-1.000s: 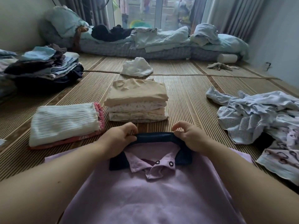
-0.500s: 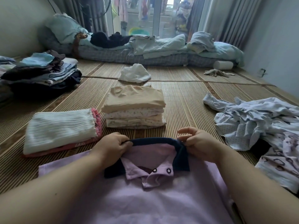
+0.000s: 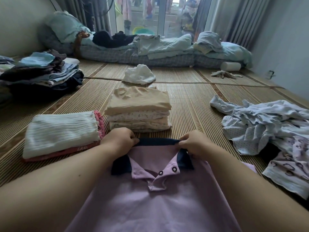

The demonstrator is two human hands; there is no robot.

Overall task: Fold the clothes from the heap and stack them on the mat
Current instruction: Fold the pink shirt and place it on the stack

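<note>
A lilac polo shirt (image 3: 150, 203) with a navy collar (image 3: 155, 142) lies face up on the woven mat (image 3: 192, 104) right in front of me. My left hand (image 3: 119, 139) pinches the collar at its left end. My right hand (image 3: 194, 144) pinches it at the right end. Just beyond the collar stands a stack of folded beige and cream clothes (image 3: 138, 108). To its left lies a folded white ribbed top on a pink piece (image 3: 61, 133). The heap of unfolded pale blue and patterned clothes (image 3: 270, 131) sprawls at the right.
A pile of dark and blue clothes (image 3: 41, 72) sits at the far left. A crumpled white cloth (image 3: 138, 75) lies behind the beige stack. A low mattress with bedding (image 3: 158, 47) runs along the back by the glass door. A white roll (image 3: 231, 66) lies at the back right.
The view has tilted slightly, and both hands have kept their pinch on the collar while drawing it a little toward me; the right collar flap now lies flatter.
</note>
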